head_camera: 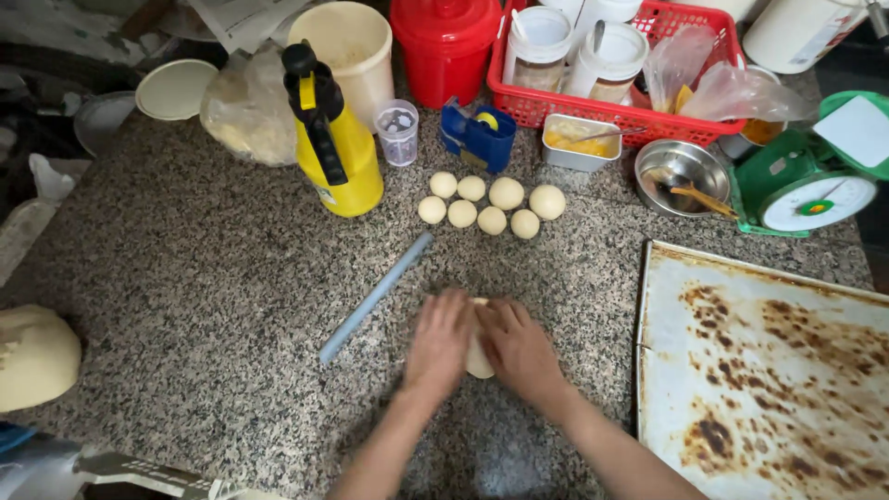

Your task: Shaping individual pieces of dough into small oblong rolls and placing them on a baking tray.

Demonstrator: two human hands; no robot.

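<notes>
Fingers of left hand [440,341] and right hand [520,350] lie flat, pressed together over the dough piece [479,356]; it looks soft, light, best cupped at its edges.

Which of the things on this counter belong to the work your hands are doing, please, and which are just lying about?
In hand:
left hand
right hand
dough piece, pressed between both hands
dough balls
thin rolling pin
baking tray
large dough lump

Lying about:
yellow spray bottle
green scale
red basket
steel bowl
</notes>
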